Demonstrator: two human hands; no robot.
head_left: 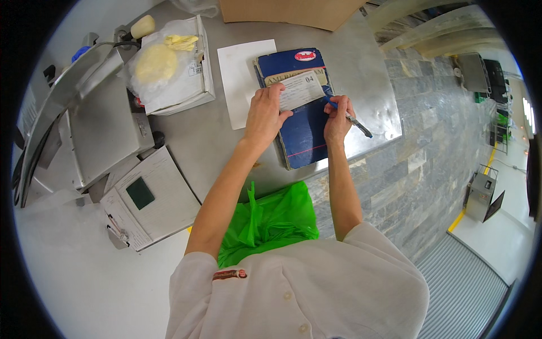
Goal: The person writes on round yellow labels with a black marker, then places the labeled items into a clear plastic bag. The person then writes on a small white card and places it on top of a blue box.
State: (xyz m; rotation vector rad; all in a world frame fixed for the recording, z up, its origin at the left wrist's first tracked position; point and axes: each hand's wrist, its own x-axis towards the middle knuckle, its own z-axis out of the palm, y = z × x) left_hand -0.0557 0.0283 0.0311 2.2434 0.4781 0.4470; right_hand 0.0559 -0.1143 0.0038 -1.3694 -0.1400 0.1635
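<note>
A worn dark blue hardcover book lies on the steel table, slightly turned. On its upper cover rests a small white printed paper slip. My left hand holds the slip's left edge against the book, fingers bent over it and thumb lying lower on the cover. In my right hand is a blue pen, pinched between the fingers by the slip's right edge. The pen's dark end points down to the right; its other end is close to the slip. A white sheet is partly under the book.
A white box holds a plastic-wrapped yellow round item. Left of me are a steel machine and a clipboard with a dark green rectangle. Cardboard stands at the far edge. A green plastic bag hangs below the near edge.
</note>
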